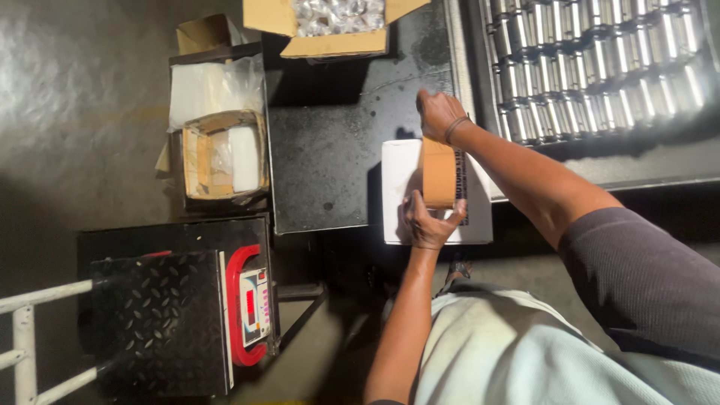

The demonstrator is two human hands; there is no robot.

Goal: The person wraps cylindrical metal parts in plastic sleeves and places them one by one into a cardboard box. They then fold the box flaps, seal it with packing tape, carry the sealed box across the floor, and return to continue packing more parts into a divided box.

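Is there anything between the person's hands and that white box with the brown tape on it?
Nothing visible. The left hand already rests on the near edge of the white box, pressing the brown tape strip. The right hand touches the far end of the tape.

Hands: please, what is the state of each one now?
Left hand: pressing the brown tape strip onto the white box.
Right hand: closed on the tape's far end.

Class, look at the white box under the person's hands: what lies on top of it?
A brown tape strip runs across the white box, pressed by the left hand and right hand. The box's contents are hidden.
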